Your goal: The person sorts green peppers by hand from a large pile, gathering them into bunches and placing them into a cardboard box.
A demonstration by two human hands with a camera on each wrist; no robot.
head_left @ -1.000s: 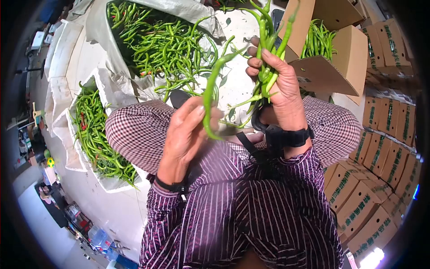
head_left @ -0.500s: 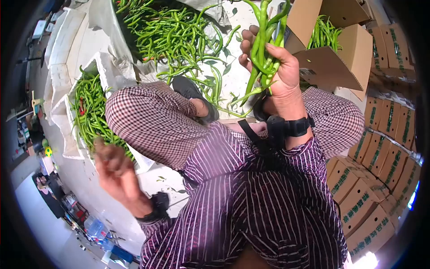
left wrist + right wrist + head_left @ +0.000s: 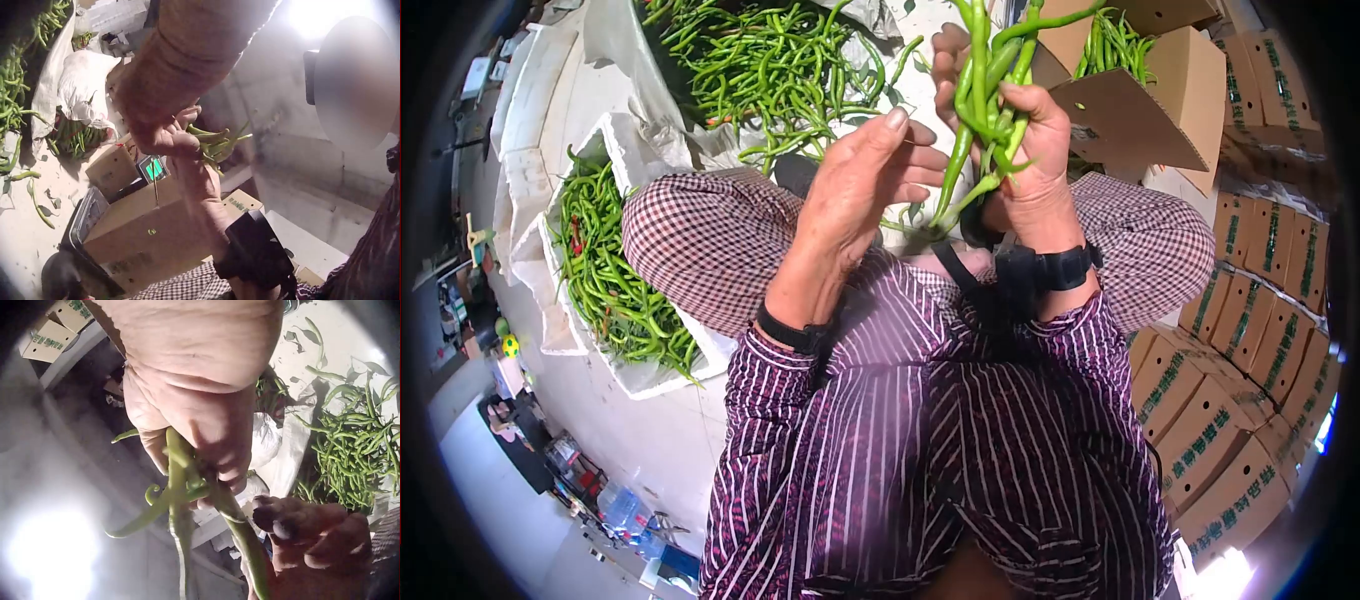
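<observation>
My right hand (image 3: 1038, 165) grips a bunch of long green chili peppers (image 3: 978, 95) in front of my body, the thumb lying across them. Several of the peppers stick out past the fingers, and in the right wrist view curved tips (image 3: 140, 519) hang below the palm. Close to the left of the bunch is my left hand (image 3: 855, 190), its fingers stretched toward the peppers and holding none. In the right wrist view the left hand (image 3: 319, 544) shows dark fingertips right beside one hanging pepper (image 3: 250, 550).
A large sack (image 3: 610, 50) spills green peppers (image 3: 770, 75) onto the floor ahead. At left stands a white-lined box (image 3: 550, 290) of peppers (image 3: 615, 280). An open carton (image 3: 1145, 120) at the upper right holds more peppers (image 3: 1115, 50). Stacked cartons (image 3: 1200, 430) line the right side.
The left hand held a single curved pepper, then swung out over the left-hand box without it. Now it is back beside the bunch. The right hand keeps its grip.
</observation>
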